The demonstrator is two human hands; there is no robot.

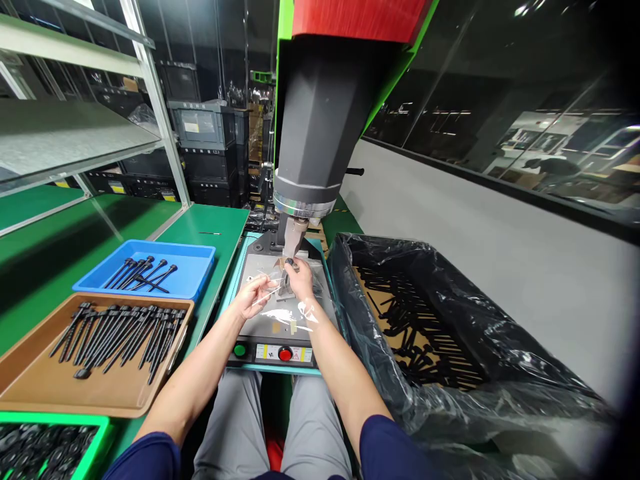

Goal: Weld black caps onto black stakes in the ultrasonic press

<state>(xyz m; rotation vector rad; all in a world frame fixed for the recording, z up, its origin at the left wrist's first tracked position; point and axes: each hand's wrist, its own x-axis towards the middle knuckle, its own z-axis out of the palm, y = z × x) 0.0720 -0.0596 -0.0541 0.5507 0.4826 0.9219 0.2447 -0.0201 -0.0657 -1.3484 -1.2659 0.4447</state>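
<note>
Under the grey nozzle of a large machine (320, 127), my right hand (300, 277) pinches a small black part (289, 263) at the fixture on the metal work plate (255, 320). Left of it, my left hand (256, 295) has its fingers closed on a thin, pale, see-through strip or rod, whose exact shape is hard to make out. Clear plastic pieces lie around the fixture between the hands. A green button (240, 349) and a red button (285, 354) sit on the front edge of the machine base.
Black long-stemmed parts lie in a blue tray (206, 267) and a brown tray (95, 400) at left. A green bin (103, 430) holds black round parts. At right stands a plastic-lined box (370, 360) with many black parts. A metal shelf (65, 133) rises at upper left.
</note>
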